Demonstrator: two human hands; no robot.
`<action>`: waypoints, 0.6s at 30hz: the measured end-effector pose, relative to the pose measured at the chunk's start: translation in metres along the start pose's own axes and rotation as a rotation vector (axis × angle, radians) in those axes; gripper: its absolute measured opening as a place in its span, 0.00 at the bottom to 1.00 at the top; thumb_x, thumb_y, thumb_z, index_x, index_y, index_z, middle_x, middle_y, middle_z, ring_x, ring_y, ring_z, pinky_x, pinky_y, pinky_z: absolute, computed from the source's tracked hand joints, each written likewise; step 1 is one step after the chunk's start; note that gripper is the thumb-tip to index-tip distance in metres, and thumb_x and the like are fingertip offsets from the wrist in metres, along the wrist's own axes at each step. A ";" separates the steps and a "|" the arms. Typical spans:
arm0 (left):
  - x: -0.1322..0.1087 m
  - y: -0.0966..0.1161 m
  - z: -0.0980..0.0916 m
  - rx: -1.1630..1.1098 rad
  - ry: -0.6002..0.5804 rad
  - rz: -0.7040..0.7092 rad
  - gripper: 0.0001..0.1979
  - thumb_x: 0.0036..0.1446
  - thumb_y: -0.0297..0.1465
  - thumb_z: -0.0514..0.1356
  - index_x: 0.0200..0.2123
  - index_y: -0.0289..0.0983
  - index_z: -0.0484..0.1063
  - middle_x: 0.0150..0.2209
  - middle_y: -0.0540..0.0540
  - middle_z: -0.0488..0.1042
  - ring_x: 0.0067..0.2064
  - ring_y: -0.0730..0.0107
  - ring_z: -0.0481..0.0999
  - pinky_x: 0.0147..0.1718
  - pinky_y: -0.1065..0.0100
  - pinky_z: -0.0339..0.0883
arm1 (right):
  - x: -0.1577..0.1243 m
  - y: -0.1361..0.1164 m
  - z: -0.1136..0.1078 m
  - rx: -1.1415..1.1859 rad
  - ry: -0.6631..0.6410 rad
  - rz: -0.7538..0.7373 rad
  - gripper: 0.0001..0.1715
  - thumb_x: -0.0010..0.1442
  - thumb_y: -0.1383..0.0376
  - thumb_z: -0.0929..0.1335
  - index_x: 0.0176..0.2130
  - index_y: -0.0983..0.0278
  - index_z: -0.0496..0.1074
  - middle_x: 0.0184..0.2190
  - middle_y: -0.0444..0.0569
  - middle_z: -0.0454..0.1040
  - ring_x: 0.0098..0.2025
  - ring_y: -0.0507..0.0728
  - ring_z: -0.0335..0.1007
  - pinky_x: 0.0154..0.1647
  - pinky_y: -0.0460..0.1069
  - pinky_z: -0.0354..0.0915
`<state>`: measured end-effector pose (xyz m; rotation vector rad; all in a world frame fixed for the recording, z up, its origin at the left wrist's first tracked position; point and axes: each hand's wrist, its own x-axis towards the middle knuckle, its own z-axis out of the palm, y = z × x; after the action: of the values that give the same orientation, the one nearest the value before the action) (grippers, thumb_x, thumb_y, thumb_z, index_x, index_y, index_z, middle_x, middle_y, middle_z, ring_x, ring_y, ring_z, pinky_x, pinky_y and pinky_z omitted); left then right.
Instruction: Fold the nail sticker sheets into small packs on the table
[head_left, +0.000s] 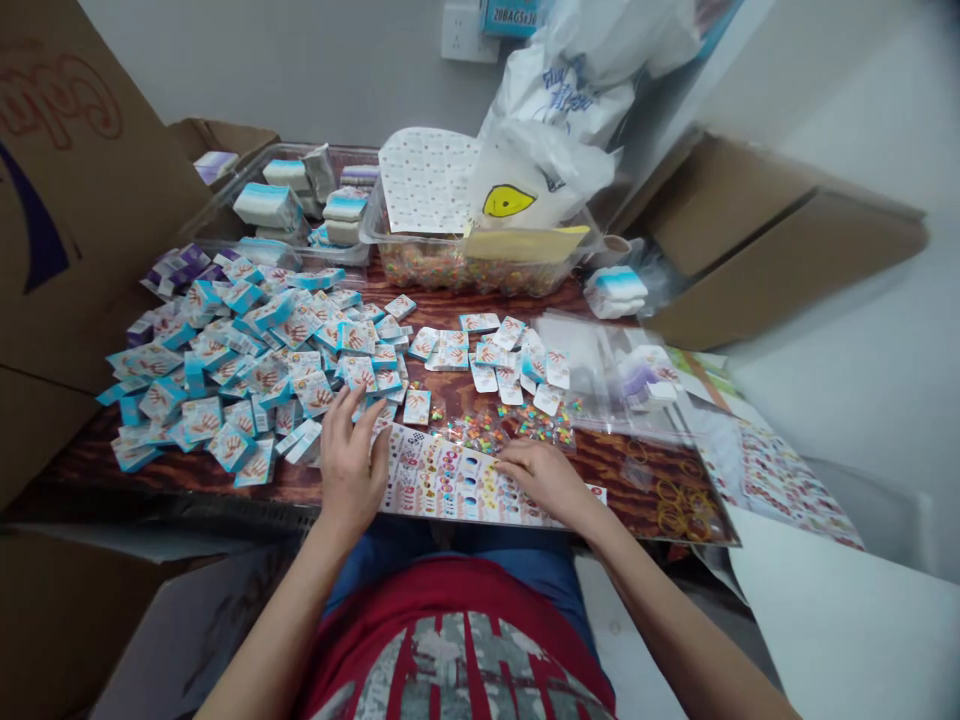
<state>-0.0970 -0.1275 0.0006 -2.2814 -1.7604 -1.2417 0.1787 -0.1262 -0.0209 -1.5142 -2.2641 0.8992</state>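
A long sheet printed with rows of small colourful pictures (pixel 442 478) lies along the table's front edge. My right hand (pixel 546 478) rests over its right part, fingers pressed together at the sheet's far edge; the fingertips are partly hidden. By the sheet's left end is my left hand (pixel 349 460), fingers apart, reaching towards the nearest small boxes. Those blue-and-white boxes with a hand picture (pixel 255 345) form a large heap on the left. Just beyond the sheet are small clear packets of coloured bits (pixel 480 432), and behind them a smaller group of open-flapped boxes (pixel 510 360).
Clear plastic tubs stand at the back, one with stacked bundles (pixel 270 205), one with many coloured packets (pixel 420 265). White plastic bags (pixel 555 130) rise behind. Yellow rubber bands (pixel 682 510) lie front right. Cardboard boxes (pixel 67 200) flank the left; another carton (pixel 780 240) is right.
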 end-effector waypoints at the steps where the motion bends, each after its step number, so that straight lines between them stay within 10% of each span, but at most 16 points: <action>1: -0.003 0.004 0.000 -0.013 0.006 0.002 0.15 0.63 0.27 0.55 0.53 0.38 0.68 0.59 0.36 0.66 0.64 0.52 0.60 0.60 0.48 0.57 | -0.001 0.000 -0.002 0.028 0.031 -0.001 0.14 0.63 0.65 0.64 0.27 0.62 0.72 0.29 0.47 0.73 0.35 0.57 0.68 0.38 0.50 0.58; 13: -0.026 0.070 0.010 -0.499 -0.280 -0.002 0.19 0.64 0.29 0.55 0.58 0.36 0.66 0.52 0.39 0.75 0.53 0.60 0.74 0.51 0.59 0.69 | -0.019 -0.093 -0.022 0.183 0.305 -0.322 0.11 0.67 0.69 0.61 0.35 0.63 0.71 0.34 0.49 0.69 0.40 0.57 0.64 0.42 0.52 0.61; 18: -0.026 0.074 -0.019 -0.691 -0.301 -0.048 0.16 0.66 0.27 0.51 0.52 0.40 0.74 0.48 0.43 0.79 0.48 0.64 0.78 0.47 0.64 0.69 | -0.028 -0.093 -0.019 -0.011 0.525 -0.273 0.15 0.62 0.72 0.63 0.48 0.62 0.69 0.50 0.55 0.69 0.54 0.64 0.59 0.55 0.60 0.55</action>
<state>-0.0492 -0.1848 0.0316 -2.9290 -1.6462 -1.8293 0.1328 -0.1694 0.0553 -1.2206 -2.0116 0.3569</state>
